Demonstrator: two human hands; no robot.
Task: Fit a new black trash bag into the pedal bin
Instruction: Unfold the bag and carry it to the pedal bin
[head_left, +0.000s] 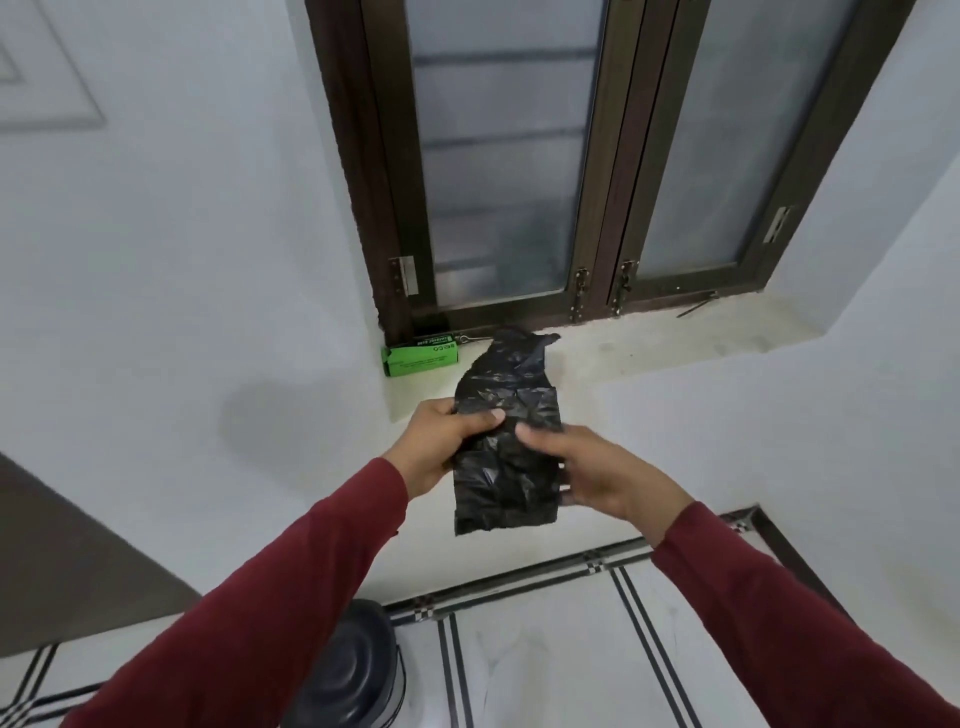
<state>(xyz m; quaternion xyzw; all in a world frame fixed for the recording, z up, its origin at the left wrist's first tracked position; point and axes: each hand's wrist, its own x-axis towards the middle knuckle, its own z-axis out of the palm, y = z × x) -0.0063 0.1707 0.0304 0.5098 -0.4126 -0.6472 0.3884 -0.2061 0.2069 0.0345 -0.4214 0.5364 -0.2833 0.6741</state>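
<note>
A folded black trash bag (501, 410) hangs in the air in front of the window sill, crumpled and partly unfolded at its top. My left hand (441, 441) grips its left edge, thumb across the front. My right hand (597, 470) holds its right edge with the fingers behind the plastic. Both arms wear dark red sleeves. The pedal bin (353, 670) stands on the floor below my left forearm; only its dark round lid shows, and the lid is down.
A green bag box (421, 358) lies on the pale window sill (675, 338) by the dark-framed window (519, 182). White walls flank the sill. The floor (545, 649) is white tile with black stripes. A dark panel (62, 561) is at the left.
</note>
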